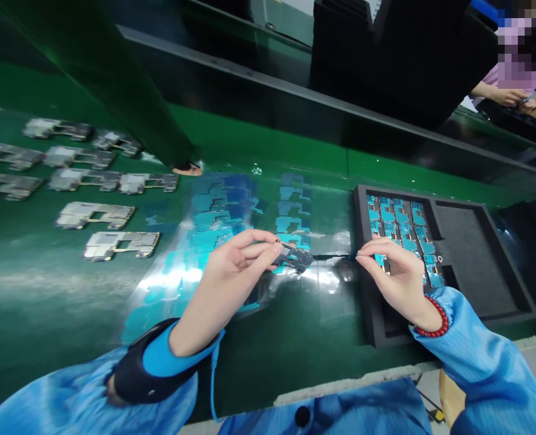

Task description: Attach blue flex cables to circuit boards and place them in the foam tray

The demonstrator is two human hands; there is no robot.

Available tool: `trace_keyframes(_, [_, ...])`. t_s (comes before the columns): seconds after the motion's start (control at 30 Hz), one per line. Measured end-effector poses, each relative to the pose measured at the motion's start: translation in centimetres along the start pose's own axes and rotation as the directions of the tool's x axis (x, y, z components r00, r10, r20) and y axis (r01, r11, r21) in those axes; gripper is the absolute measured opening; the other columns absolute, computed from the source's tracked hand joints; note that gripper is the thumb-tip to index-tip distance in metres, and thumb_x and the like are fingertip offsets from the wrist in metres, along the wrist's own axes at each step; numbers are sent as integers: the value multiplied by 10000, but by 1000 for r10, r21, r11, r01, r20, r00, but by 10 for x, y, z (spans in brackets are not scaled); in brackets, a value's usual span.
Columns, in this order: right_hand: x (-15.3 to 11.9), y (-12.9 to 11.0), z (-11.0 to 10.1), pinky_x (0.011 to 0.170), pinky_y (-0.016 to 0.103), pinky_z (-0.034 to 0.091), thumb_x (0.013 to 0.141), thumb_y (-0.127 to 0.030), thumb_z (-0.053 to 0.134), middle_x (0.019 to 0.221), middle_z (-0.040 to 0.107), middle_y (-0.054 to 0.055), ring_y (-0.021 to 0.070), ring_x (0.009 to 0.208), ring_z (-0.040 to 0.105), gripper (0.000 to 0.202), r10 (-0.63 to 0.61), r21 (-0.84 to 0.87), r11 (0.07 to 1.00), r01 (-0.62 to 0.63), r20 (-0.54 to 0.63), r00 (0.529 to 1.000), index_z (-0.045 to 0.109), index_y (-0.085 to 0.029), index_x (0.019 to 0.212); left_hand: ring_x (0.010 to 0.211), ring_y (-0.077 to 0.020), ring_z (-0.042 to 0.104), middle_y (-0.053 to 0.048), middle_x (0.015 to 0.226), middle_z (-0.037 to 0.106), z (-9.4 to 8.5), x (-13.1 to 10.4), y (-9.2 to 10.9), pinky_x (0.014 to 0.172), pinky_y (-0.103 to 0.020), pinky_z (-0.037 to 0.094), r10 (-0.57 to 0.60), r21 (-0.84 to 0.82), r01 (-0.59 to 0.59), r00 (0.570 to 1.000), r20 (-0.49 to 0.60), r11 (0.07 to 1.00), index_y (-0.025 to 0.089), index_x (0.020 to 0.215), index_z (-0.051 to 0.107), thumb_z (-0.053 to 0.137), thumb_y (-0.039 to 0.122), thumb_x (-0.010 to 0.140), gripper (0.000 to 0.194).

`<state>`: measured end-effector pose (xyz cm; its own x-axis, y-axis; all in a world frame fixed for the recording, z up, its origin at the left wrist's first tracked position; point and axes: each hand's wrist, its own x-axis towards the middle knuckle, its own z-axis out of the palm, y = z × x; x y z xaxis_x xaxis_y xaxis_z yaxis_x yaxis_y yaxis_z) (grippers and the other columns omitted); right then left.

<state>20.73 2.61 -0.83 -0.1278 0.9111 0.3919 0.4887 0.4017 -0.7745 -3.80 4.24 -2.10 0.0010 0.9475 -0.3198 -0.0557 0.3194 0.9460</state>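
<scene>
My left hand (238, 263), closed in a pinch, holds a small circuit board (298, 260) by its left end above the bench. To the right, my right hand (394, 266) has its thumb and forefinger pressed together on the end of a thin dark strip (333, 257). The strip runs level from the board's right end to those fingertips; whether it is fixed to the board I cannot tell. Under my hands lies a clear plastic sheet with rows of blue film pieces (222, 205). Another column of blue film pieces (290, 208) lies behind the board.
Several circuit boards (122, 244) lie in rows on the green bench mat (45, 314) at left. A black foam tray (471, 254) at right holds blue-covered boards in its left compartment. A green post (127, 90) rises behind. Another person's hand (507, 95) shows far right.
</scene>
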Motion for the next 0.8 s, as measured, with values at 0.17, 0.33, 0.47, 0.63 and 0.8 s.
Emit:
trace_keyframes(0.17, [2,-2,0,1004,417,484,809,-258,721,784,722,14,163,763,667,58,184,102,978,-181,-16,983,690,-220,776,829,-198,706,-28,1026,762,4,-6,4,685,-237,606,-35,-36,35,999,-5,999,248,999,734,797,474,693,386])
trace_keyframes(0.33, [10,-5,-2,697,280,559,757,-321,770,760,719,18,143,709,663,128,343,279,893,-352,84,936,706,-209,758,855,-187,706,-9,883,764,7,-7,-2,674,-190,613,-153,-178,169,983,102,969,254,951,759,829,403,682,316])
trace_keyframes(0.47, [13,-7,-3,700,274,568,739,-321,792,753,719,7,135,708,674,132,391,357,836,-416,142,909,713,-215,748,845,-189,717,16,731,737,15,-12,-5,705,-215,624,-170,-226,201,974,149,953,285,1083,722,832,398,689,424])
trace_keyframes(0.63, [12,-11,0,708,276,575,724,-310,809,755,711,7,134,716,672,145,414,375,804,-461,204,887,707,-208,736,867,-205,728,-2,781,768,23,-19,-5,767,-256,625,-150,-252,191,974,170,949,255,1010,741,785,375,743,296])
trace_keyframes(0.8, [11,-13,3,687,255,585,706,-318,821,746,708,13,126,703,673,181,439,369,784,-498,236,867,696,-190,734,1027,-263,700,-16,976,780,24,-24,-4,815,-282,618,-145,-253,195,968,204,948,269,1017,746,766,253,725,294])
